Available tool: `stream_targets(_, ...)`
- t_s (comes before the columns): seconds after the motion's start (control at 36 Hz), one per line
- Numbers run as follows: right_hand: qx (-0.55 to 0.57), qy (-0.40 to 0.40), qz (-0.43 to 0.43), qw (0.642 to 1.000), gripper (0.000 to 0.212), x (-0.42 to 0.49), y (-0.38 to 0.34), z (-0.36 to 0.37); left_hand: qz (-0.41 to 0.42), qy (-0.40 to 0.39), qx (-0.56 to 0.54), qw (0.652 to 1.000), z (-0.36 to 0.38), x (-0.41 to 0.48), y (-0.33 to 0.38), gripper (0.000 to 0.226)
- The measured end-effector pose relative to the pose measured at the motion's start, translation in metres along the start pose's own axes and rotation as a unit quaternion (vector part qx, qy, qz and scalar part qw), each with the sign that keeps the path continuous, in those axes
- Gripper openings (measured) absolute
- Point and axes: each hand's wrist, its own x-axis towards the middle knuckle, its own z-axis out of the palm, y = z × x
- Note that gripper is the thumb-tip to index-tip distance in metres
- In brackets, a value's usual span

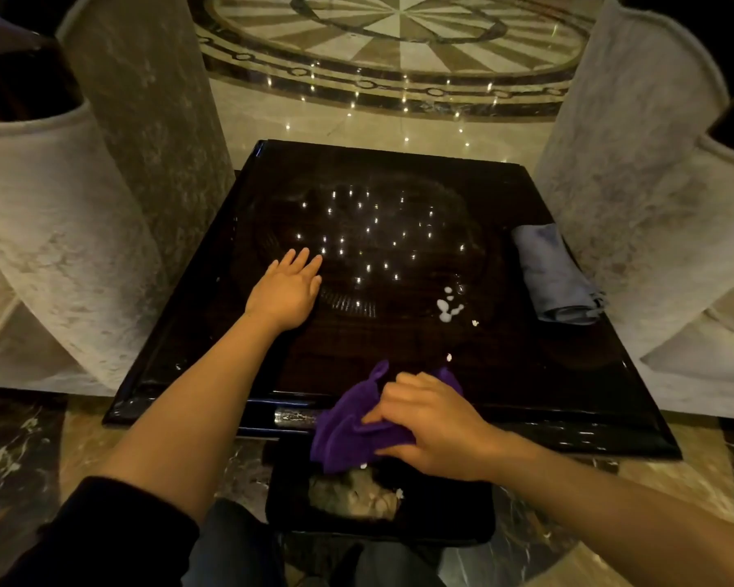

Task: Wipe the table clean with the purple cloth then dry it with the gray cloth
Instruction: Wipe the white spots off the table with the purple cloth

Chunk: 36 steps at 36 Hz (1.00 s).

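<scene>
A glossy dark square table [526, 374] stands in front of me. My right hand [433, 425] grips the purple cloth [348, 434] at the table's near edge, where the cloth hangs partly over the rim. My left hand [287, 290] lies flat on the table's left middle, fingers spread, holding nothing. A white spill [448, 309] with a few small crumbs sits right of centre. The folded gray cloth [554, 277] rests near the table's right edge, apart from both hands.
A black bin [441, 527] with crumpled waste inside sits on the floor just below the near table edge, under the purple cloth. Pale upholstered chairs [81, 247] [653, 205] flank the table on both sides. Beyond it lies polished marble floor.
</scene>
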Motion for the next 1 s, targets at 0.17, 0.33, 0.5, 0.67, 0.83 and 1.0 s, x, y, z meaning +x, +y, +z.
stream_targets(0.17,0.061,0.074,0.005,0.995,0.030,-0.015,-0.005,-0.010,-0.002,-0.002,-0.005,1.000,0.000,0.000,0.000,0.048)
stream_targets(0.33,0.075,0.162,0.005,0.984,0.033,-0.020,0.005,-0.045,-0.001,0.001,-0.004,1.000,0.000,0.001,0.000,0.048)
stream_targets(0.5,0.036,0.234,0.053,0.970,0.038,-0.013,0.046,-0.083,-0.002,-0.002,-0.003,1.000,0.000,0.001,-0.001,0.049)
stream_targets(0.67,-0.003,0.226,0.140,0.964,0.045,0.011,0.109,-0.103,0.000,-0.001,-0.006,1.000,0.001,0.001,-0.001,0.048)
stream_targets(0.83,-0.050,0.177,0.221,0.958,0.043,0.033,0.160,-0.092,0.002,0.000,-0.007,1.000,0.000,0.001,-0.003,0.049)
stream_targets(1.0,-0.075,0.180,0.257,0.947,0.044,0.039,0.180,-0.080,0.000,0.000,-0.008,1.000,0.002,0.003,-0.004,0.049)
